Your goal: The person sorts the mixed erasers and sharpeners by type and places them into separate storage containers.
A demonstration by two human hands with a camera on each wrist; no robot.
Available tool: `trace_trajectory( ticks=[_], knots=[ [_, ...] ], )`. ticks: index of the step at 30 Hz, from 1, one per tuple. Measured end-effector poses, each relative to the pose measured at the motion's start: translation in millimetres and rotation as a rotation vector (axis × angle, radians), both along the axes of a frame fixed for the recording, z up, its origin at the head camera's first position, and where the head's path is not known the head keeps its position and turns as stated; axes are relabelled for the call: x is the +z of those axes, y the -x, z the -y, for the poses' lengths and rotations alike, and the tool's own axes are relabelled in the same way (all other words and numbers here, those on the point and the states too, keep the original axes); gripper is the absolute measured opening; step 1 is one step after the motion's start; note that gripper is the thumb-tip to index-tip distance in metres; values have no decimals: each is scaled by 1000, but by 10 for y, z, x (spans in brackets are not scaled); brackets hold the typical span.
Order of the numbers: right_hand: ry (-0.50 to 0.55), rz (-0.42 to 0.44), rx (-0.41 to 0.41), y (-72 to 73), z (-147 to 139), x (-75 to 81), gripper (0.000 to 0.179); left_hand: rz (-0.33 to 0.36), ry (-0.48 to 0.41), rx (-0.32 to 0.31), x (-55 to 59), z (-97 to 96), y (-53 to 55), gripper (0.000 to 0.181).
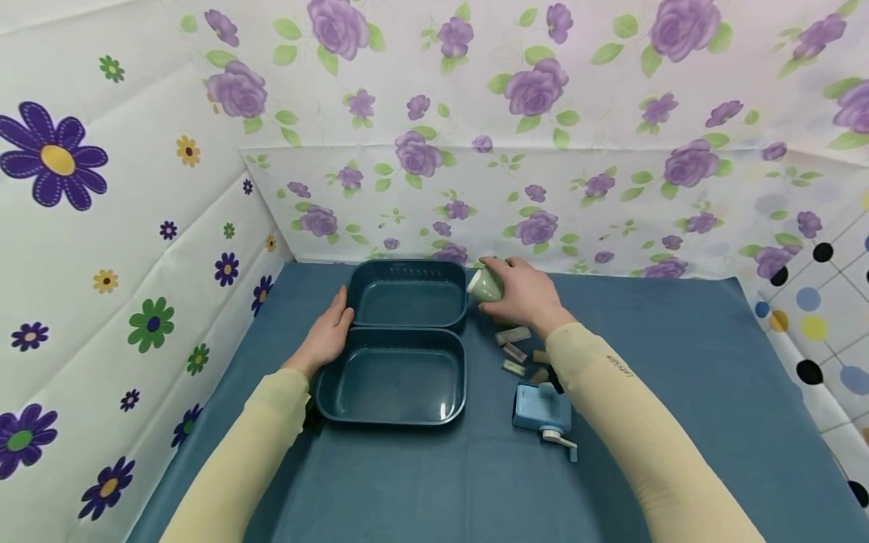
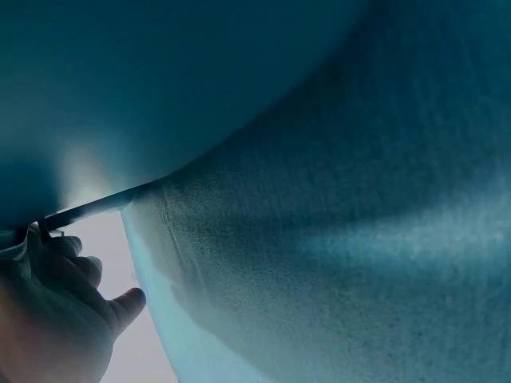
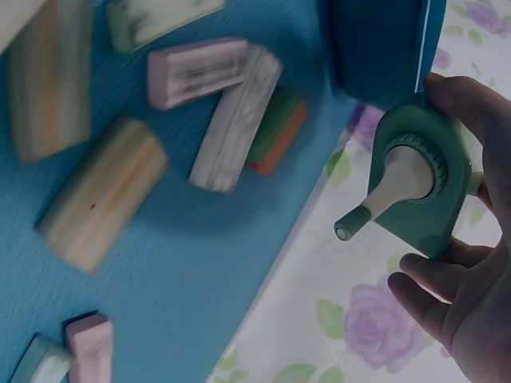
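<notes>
My right hand (image 1: pixel 526 290) grips a green crank pencil sharpener (image 3: pixel 427 187) just off the right end of the far blue tray (image 1: pixel 410 302). In the right wrist view its pale crank faces the camera, with the thumb at the top and other fingers below. My left hand (image 1: pixel 329 335) rests its fingers against the left side of the far tray. The left wrist view shows that hand (image 2: pixel 60 307) close by the dark tray wall (image 2: pixel 160 80).
A second blue tray (image 1: pixel 397 385) stands directly in front of the far one. Right of the trays lie several eraser-like blocks, including a pink block (image 3: pixel 196 72) and a beige block (image 3: pixel 104 195). A blue crank sharpener (image 1: pixel 541 407) lies nearer. Floral sheeting (image 1: pixel 421 204) rises behind the table.
</notes>
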State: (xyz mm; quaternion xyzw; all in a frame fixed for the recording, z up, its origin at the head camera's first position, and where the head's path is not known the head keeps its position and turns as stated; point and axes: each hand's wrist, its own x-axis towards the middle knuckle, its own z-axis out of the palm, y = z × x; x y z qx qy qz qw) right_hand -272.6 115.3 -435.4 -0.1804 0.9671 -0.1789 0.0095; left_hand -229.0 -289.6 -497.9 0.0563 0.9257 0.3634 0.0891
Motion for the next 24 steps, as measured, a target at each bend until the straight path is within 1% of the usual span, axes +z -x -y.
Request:
trace_trajectory(
  ticks=[9,15,20,24],
  knots=[
    [-23,-10,35,26,151,36,91,1,-3,4,-6,-6,0,65],
    [-19,-15,60,35,270,88,92,3,-1,2,2,-1,-12,64],
    [-23,-33,86,40,377,106,92,-9,14,1,3,0,-16,64],
    [-26,-45,107,49,475,123,95,-5,15,1,15,1,-19,64]
  ],
)
